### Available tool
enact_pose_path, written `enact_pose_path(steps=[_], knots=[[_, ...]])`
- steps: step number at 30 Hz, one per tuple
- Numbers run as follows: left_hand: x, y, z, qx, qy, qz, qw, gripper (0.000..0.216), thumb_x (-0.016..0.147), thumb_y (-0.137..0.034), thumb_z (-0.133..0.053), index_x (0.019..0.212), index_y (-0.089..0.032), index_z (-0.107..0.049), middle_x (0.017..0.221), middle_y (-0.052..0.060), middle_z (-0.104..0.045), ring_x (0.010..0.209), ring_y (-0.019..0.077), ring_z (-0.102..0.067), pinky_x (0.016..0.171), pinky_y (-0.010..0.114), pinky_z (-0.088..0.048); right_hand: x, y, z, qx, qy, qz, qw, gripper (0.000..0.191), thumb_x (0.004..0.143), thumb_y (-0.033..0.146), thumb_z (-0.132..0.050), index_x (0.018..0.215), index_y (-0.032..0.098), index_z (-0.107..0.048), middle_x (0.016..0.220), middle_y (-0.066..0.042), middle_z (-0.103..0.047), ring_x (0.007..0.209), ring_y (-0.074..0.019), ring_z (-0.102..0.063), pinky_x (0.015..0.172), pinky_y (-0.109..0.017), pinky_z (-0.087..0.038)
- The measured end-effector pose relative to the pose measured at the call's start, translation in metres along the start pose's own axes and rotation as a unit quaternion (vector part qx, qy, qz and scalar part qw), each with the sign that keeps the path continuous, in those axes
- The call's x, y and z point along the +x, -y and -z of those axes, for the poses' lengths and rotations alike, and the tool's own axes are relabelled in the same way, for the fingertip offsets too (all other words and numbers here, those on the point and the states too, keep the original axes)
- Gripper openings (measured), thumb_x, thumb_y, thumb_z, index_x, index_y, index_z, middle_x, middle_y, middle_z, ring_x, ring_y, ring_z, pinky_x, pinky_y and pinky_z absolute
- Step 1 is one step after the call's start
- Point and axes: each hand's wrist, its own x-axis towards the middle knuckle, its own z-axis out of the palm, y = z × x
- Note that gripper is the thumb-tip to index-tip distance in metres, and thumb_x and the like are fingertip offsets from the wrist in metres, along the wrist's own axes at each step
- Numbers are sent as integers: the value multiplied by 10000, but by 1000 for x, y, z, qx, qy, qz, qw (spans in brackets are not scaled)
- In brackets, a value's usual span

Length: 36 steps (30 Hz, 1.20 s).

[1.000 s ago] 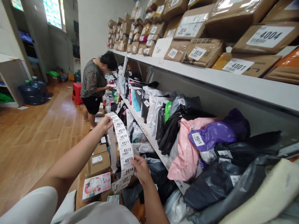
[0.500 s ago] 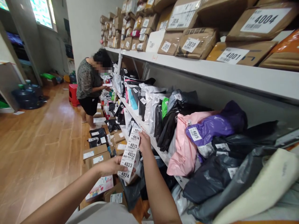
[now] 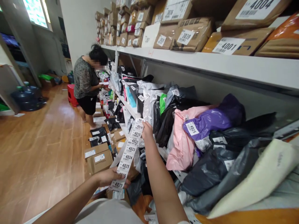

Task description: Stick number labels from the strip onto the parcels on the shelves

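A long strip of white number labels [image 3: 131, 148] stretches between my two hands, printed with numbers from 4014 near the top to 4027 at the bottom. My right hand [image 3: 147, 130] pinches its upper end, close to the lower shelf's edge. Lower down, my left hand [image 3: 109, 177] is closed on the strip around label 4026, with the thumb on top. To the right of the strip lie a pink mailer bag [image 3: 182, 137] and a purple bag [image 3: 215, 118] labelled 4025.
Labelled cartons [image 3: 192, 34] line the upper shelf [image 3: 198, 62]. Dark mailer bags [image 3: 210, 171] fill the lower shelf at right. Boxes [image 3: 100, 158] lie on the wooden floor. Another person [image 3: 86, 81] stands by the shelf holding a phone-like object, near a red stool [image 3: 72, 95].
My left hand has slid down and left along the strip, so more labels show, down to 4027. My right hand has moved slightly up and right. The view has shifted a little.
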Motion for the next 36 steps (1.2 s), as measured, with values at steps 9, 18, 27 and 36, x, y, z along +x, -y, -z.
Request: enact_pose_path(steps=[9, 18, 27, 36], knots=[[-5, 14, 19, 14, -71, 13, 997, 457, 575, -387, -812, 926, -139, -657, 866, 104, -708, 825, 254, -658, 793, 386, -484, 0, 7, -2, 13, 39, 24, 999, 107, 639, 164, -667, 733, 156, -616, 667, -11, -706, 698, -167, -674, 692, -305, -553], [-7, 31, 50, 16, -127, 22, 992, 466, 566, -454, -811, 858, -125, -658, 811, 124, -711, 751, 255, -664, 736, 385, -504, -19, 18, -6, 21, 81, 10, 996, 124, 677, 219, -704, 739, 136, -636, 729, -45, -727, 769, -187, -688, 785, -331, -545], [-5, 34, 59, -11, -178, 26, 984, 544, 458, -469, -862, 821, -142, -621, 774, 82, -702, 721, 216, -657, 713, 353, -520, -19, 27, -15, 68, 1, -29, 997, 112, 786, 221, -583, 745, 136, -642, 704, -45, -731, 773, -187, -693, 770, -332, -557], [-10, 50, 91, 14, -273, 60, 960, 596, 433, -534, -849, 767, -175, -512, 673, 84, -681, 602, 203, -642, 574, 307, -486, -20, 26, -9, 44, 73, 25, 996, 134, 691, 242, -695, 754, 134, -648, 726, -50, -734, 776, -205, -698, 766, -337, -551]])
